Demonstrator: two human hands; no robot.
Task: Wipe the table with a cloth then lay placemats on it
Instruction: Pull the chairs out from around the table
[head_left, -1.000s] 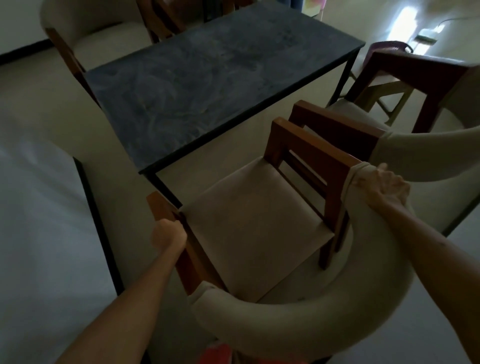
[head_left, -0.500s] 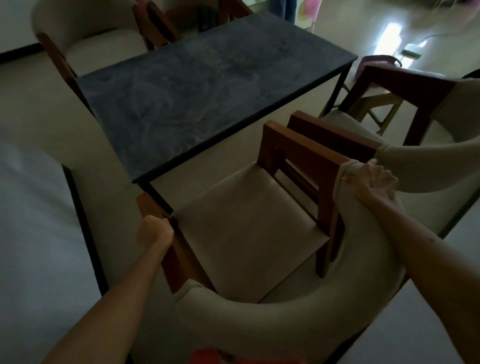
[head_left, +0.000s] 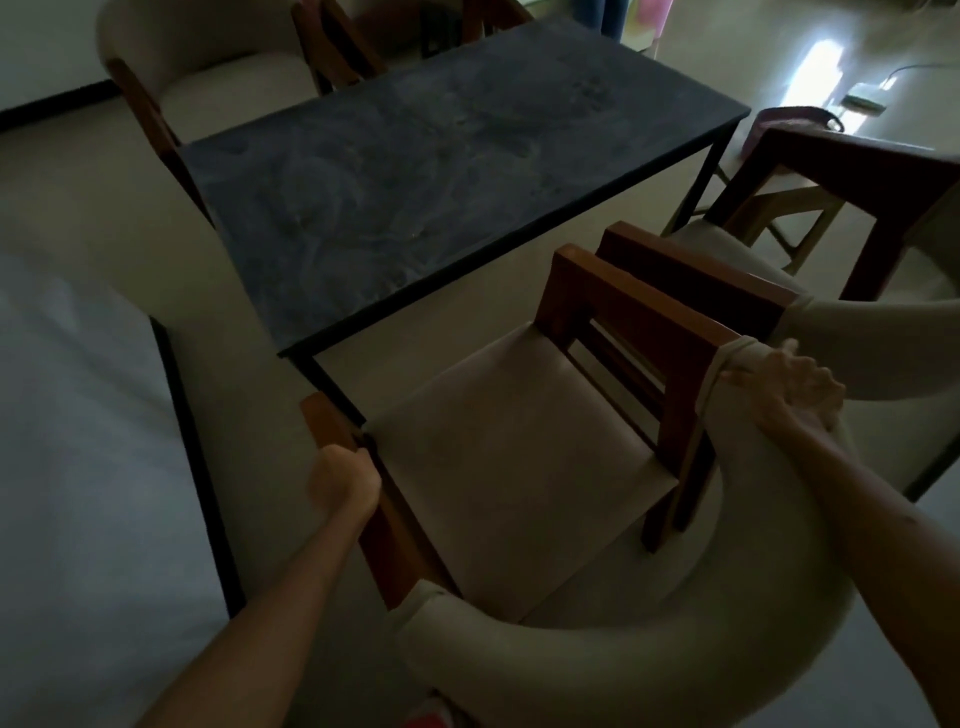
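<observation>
Both hands, left (head_left: 344, 486) and right (head_left: 784, 387), grip the chair (head_left: 519, 467) arms, near the table (head_left: 441, 171) edge.

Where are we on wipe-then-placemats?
Nothing on the task itself looks done: the dark table carries no placemats, and no cloth is in view. In hand: the left hand and right hand grip the chair by the table. Left: both wiping and laying placemats.

both bare arms reach forward and down. the left hand (head_left: 344, 480) is curled into a fist, gripping the chair's wooden armrest (head_left: 332, 423). the right hand (head_left: 784, 387) grips the padded backrest (head_left: 743, 519), fingers bent over its top edge.
</observation>
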